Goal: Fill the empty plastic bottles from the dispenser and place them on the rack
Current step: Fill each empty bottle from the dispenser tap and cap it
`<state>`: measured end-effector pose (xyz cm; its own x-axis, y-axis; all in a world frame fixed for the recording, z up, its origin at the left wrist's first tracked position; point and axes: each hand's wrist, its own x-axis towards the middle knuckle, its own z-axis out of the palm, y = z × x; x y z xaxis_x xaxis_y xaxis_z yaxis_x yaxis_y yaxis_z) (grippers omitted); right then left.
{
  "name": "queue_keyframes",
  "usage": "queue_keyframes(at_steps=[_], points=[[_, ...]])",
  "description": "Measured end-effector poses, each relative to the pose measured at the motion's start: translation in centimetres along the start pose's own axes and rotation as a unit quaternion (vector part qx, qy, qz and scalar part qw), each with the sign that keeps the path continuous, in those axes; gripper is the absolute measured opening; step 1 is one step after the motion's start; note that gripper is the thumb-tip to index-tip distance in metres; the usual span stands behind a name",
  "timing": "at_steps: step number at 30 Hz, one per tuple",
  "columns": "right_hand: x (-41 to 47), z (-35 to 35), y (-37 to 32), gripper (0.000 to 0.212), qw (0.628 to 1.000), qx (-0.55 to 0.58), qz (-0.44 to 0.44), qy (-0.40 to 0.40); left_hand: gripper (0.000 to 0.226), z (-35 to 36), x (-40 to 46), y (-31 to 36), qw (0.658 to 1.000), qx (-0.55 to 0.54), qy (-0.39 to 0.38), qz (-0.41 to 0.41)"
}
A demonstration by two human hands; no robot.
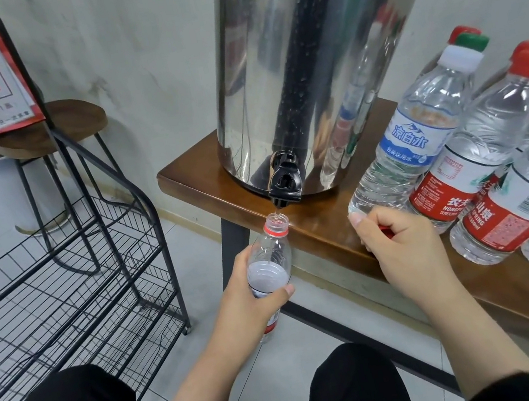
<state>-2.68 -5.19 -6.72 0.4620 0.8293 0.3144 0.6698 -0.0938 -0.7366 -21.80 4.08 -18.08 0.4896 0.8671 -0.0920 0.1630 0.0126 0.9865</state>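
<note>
Fingers of the left hand [253, 292] grip an open bottle [270, 258] under the dispenser's tap [284, 183], frame centre; the right hand [398, 241] pinches a red cap [387, 232] (partly hidden) beside capped bottles [420, 141] on the table [322, 222]; wire rack [60, 274] at left.

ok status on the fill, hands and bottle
Left hand grips open bottle under the tap, water partway up. Right hand holds red cap at table edge. Wire rack bare, nothing blocking.

Head-worn view looks forward and down, close over the table [326, 225].
</note>
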Motion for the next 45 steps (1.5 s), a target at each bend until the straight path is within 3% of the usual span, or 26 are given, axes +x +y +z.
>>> queue_keyframes(at_steps=[45], points=[[-0.08,-0.02,-0.17,0.043,0.999,-0.003,0.031,-0.012,0.073,-0.16,-0.18,0.77,1.000,0.006,0.003,0.006]])
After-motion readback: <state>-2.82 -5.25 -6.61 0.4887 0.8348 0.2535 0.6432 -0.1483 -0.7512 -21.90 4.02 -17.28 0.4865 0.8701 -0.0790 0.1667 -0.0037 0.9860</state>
